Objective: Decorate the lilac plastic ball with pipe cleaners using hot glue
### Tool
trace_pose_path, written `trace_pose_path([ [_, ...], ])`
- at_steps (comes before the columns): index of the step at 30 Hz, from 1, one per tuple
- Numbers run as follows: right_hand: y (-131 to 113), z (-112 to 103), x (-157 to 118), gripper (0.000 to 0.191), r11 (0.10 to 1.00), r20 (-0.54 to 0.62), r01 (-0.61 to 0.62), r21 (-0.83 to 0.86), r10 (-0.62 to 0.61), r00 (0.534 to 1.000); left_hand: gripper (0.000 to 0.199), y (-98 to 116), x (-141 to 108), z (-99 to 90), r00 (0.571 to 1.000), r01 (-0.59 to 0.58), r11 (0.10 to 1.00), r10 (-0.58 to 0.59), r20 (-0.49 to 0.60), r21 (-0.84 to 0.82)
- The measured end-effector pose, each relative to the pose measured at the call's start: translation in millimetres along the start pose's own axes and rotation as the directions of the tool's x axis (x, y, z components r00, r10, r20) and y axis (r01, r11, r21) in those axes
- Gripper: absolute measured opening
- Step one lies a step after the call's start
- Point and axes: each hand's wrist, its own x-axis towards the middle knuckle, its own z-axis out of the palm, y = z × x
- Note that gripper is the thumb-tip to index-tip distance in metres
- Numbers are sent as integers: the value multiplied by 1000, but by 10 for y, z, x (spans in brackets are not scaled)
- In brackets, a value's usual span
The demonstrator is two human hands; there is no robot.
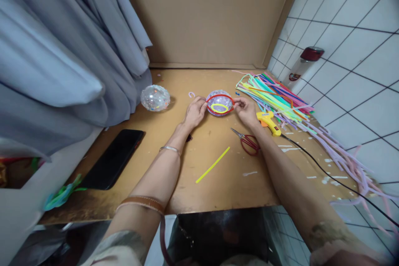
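Observation:
A red ring (220, 96) is held between my two hands, over a purple speckled ball (219, 92). My left hand (195, 112) pinches the ring's left side, and my right hand (245, 110) pinches its right side. Inside the red outline, a smaller yellow ring (219, 108) lies against the ball. Below the hands, a straight yellow strip (213, 165) rests on the wooden table (183, 195). Red-handled scissors (249, 144) lie beside my right forearm.
A clear speckled ball (155, 98) and a black phone (114, 159) are at the left, near a grey curtain (77, 50). Colourful pipe cleaners (274, 95) and a yellow glue gun (269, 123) with a black cord lie at the right, by the tiled wall.

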Motion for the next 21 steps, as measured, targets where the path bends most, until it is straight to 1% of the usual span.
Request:
trace_pose_path([
  [3, -3, 5, 4, 27, 1000, -22, 20, -24, -21, 1000, 44, -1, 0, 8, 1000, 2, 1000, -2, 6, -14],
  [7, -8, -12, 15, 29, 997, 3, 42, -58, -42, 999, 42, -2, -12, 41, 1000, 7, 999, -7, 5, -42],
  [10, 5, -5, 37, 26, 1000, -11, 19, 15, -19, 1000, 43, -11, -34, 62, 999, 20, 998, -18, 42, -60],
  [14, 27, 36, 68, 25, 985, -33, -70, 161, 76, 997, 43, -25, -57, 70, 995, 23, 998, -16, 102, -67],
  [21, 1, 84, 68, 21, 964, -81, -113, 240, 136, 987, 43, 38, -55, 64, 988, 31, 998, -21, 155, -60],
])
